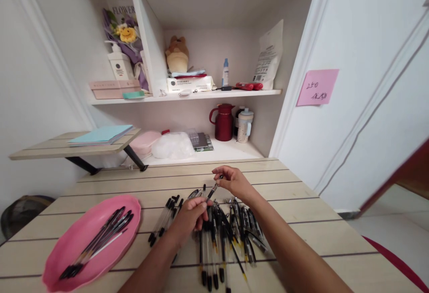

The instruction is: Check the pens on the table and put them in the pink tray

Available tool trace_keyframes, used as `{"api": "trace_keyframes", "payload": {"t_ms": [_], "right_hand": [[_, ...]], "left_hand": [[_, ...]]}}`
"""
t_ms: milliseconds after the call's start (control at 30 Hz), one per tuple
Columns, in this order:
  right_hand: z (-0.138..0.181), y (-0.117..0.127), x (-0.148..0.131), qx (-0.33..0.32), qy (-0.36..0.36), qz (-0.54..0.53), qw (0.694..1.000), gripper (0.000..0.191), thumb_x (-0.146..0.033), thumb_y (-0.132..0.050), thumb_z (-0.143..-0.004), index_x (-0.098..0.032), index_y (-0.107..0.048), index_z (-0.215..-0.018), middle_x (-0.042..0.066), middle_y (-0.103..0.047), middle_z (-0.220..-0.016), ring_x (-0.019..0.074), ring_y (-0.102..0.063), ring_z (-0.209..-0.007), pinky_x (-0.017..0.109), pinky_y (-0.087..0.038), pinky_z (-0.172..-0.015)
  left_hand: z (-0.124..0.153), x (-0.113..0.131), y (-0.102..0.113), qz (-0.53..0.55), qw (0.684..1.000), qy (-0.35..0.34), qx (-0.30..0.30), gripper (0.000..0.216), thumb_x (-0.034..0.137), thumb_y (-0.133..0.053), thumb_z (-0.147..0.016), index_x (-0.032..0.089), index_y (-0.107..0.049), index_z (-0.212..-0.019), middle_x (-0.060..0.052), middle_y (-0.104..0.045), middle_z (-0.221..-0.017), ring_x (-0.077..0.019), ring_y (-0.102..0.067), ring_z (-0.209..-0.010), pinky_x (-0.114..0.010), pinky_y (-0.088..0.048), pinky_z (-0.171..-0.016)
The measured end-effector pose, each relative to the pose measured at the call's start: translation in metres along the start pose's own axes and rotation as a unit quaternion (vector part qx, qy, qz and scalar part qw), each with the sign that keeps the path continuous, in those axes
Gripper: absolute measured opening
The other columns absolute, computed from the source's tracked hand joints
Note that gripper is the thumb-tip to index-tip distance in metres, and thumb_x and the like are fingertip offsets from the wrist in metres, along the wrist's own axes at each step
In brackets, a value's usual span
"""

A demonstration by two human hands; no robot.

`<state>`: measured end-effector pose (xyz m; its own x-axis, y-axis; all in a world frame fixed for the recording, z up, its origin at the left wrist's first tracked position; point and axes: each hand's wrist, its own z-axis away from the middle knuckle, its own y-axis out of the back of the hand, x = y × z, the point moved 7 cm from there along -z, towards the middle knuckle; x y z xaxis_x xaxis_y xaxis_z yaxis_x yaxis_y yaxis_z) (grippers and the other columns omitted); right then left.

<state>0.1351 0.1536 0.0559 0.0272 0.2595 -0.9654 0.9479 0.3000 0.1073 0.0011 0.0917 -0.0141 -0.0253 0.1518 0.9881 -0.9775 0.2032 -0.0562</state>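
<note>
A pen (212,190) is held tilted between my two hands, over the middle of the table. My left hand (191,218) pinches its lower end. At its black upper end, the fingers and thumb of my right hand (233,183) are closed on it. Beneath my hands lies a spread of pen parts (214,252): clear barrels, black caps and refills with yellow ends. More clear barrels with black caps (163,218) rest left of my left hand. A pink scalloped tray (56,257) stands further left, with several pens (100,241) and a thin white stick in it.
A raised wooden stand (43,147) at the back left bears blue sheets of paper (100,134). Behind the table, white shelves hold a red jug (224,123), a lidded cup (245,126) and a clear plastic bag (172,145). A pink note (317,87) sticks to the right wall.
</note>
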Motion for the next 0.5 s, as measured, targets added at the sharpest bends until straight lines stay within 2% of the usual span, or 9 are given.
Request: {"api": "trace_keyframes", "payload": {"t_ms": [133, 300, 500], "right_hand": [[0.006, -0.017, -0.001, -0.027, -0.023, -0.094, 0.995, 0.032, -0.024, -0.064, -0.060, -0.016, -0.058, -0.091, 0.000, -0.059, -0.071, 0.0083, -0.049, -0.059, 0.023, -0.038, -0.058], [0.010, -0.031, 0.002, -0.053, -0.054, -0.124, 0.989, 0.034, -0.026, -0.068, -0.058, -0.016, -0.059, -0.089, -0.004, -0.054, -0.061, 0.0060, -0.043, -0.050, 0.020, -0.034, -0.052], [0.010, -0.029, 0.007, -0.058, -0.056, -0.132, 0.988, 0.032, -0.036, -0.063, -0.065, -0.015, -0.061, -0.089, 0.002, -0.060, -0.073, 0.0068, -0.046, -0.054, 0.020, -0.034, -0.052]], "left_hand": [[0.004, 0.005, -0.005, 0.062, 0.998, 0.007, -0.009, 0.036, 0.038, -0.054, -0.070, 0.011, -0.059, -0.094, 0.003, -0.053, -0.053, -0.0031, -0.036, -0.031, -0.017, -0.016, -0.031], [0.008, 0.009, -0.010, 0.149, 0.988, 0.019, -0.025, 0.030, 0.035, -0.055, -0.070, 0.012, -0.059, -0.090, 0.003, -0.052, -0.054, -0.0018, -0.031, -0.029, -0.017, -0.012, -0.031], [0.007, 0.009, -0.010, 0.179, 0.983, 0.021, -0.035, 0.031, 0.035, -0.056, -0.070, 0.013, -0.058, -0.092, 0.004, -0.051, -0.053, -0.0018, -0.031, -0.030, -0.018, -0.013, -0.031]]}}
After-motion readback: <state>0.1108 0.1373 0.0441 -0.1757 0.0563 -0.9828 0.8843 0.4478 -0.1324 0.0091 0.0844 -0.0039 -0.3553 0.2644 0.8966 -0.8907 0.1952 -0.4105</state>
